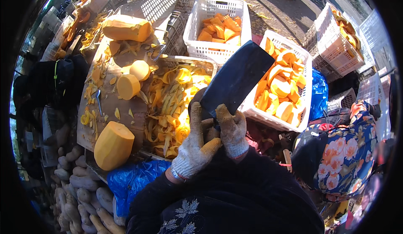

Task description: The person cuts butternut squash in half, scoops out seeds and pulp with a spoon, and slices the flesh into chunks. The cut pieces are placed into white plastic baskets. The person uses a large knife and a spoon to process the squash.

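In front of my body, my gloved right hand (231,128) is closed around the handle of a cleaver (237,76); its broad dark blade points up and to the right. Close by on the left, my left hand (196,142), in a dirty white knit glove, has its fingers apart near the cleaver's lower end and a dark rounded thing; whether it touches either is unclear. Left of my hands, a wooden board (108,105) bears a large peeled squash piece (115,147), two short cut squash pieces (128,86), a long peeled squash (126,28) and a metal-handled peeler (99,102).
A crate of yellow peelings (171,108) adjoins the board. White plastic crates (217,53) with orange squash chunks stand ahead and right. Unpeeled squashes (83,183) lie at lower left beside a blue plastic bag (135,179). A person in floral clothing (340,155) is at right.
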`<state>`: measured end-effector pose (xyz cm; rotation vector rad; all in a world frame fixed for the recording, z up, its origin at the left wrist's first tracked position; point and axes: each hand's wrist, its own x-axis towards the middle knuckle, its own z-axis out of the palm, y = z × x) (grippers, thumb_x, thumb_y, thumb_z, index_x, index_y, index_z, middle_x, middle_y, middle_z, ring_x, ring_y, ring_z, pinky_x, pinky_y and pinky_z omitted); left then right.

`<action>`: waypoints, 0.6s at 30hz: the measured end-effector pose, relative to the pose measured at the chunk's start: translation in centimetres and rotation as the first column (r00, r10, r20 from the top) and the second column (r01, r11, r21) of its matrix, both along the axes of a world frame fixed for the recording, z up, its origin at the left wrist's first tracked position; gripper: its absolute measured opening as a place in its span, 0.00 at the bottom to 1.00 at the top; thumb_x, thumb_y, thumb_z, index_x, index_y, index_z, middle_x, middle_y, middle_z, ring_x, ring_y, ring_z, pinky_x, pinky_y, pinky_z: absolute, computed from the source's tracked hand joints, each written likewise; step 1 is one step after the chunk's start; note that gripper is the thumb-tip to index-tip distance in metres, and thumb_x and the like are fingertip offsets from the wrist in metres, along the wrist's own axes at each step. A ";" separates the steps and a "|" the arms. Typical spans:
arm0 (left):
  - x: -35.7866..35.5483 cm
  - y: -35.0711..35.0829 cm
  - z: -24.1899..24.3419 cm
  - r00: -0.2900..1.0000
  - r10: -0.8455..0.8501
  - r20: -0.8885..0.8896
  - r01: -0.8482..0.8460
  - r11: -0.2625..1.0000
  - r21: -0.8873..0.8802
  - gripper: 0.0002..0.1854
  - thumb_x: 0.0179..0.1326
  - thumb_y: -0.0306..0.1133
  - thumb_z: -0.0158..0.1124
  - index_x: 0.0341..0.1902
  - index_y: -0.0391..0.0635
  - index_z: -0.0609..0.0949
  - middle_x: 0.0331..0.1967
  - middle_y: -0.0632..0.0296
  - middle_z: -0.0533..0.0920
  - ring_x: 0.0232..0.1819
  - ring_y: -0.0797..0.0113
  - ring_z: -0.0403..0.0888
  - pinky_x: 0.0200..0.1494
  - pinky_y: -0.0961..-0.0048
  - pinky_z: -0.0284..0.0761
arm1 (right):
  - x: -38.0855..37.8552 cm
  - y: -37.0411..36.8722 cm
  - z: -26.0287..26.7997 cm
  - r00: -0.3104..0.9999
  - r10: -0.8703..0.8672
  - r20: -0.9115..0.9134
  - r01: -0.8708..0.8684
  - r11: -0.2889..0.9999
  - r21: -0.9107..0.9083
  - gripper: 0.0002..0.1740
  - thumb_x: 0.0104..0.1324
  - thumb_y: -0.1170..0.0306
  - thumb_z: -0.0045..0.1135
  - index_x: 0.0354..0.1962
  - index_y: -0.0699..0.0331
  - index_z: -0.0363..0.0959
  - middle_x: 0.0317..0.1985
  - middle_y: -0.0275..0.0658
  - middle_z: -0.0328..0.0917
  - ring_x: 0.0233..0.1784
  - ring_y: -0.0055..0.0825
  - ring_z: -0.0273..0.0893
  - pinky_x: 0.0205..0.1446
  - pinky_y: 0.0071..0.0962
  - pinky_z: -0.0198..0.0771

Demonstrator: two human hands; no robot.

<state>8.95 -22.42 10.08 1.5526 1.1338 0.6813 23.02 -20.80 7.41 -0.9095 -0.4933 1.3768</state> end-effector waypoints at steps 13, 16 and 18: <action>-14.5 -0.7 0.5 0.552 0.601 0.578 -0.634 0.753 -0.178 0.36 0.61 0.24 0.60 0.75 0.38 0.67 0.62 0.49 0.79 0.54 0.64 0.83 0.56 0.70 0.81 | -17.2 8.3 1.0 0.577 0.771 0.269 -0.789 0.612 -0.061 0.29 0.73 0.57 0.61 0.64 0.64 0.72 0.54 0.42 0.81 0.55 0.27 0.80 0.59 0.28 0.77; -20.2 0.2 -0.7 0.501 0.646 0.576 -0.782 0.623 -0.019 0.29 0.66 0.21 0.60 0.72 0.39 0.73 0.66 0.50 0.77 0.62 0.63 0.79 0.62 0.68 0.79 | -20.9 12.3 -1.9 0.714 0.453 0.533 -0.606 0.782 0.147 0.42 0.73 0.65 0.59 0.78 0.63 0.48 0.70 0.49 0.70 0.74 0.35 0.68 0.70 0.33 0.70; -23.8 0.8 -1.8 0.521 0.723 0.453 -0.851 0.484 0.204 0.26 0.67 0.21 0.59 0.70 0.39 0.74 0.64 0.52 0.79 0.57 0.67 0.81 0.56 0.71 0.82 | -21.8 15.7 -3.4 0.424 0.337 0.841 -0.523 0.849 -0.077 0.49 0.70 0.53 0.59 0.79 0.62 0.45 0.65 0.52 0.76 0.69 0.42 0.74 0.69 0.35 0.70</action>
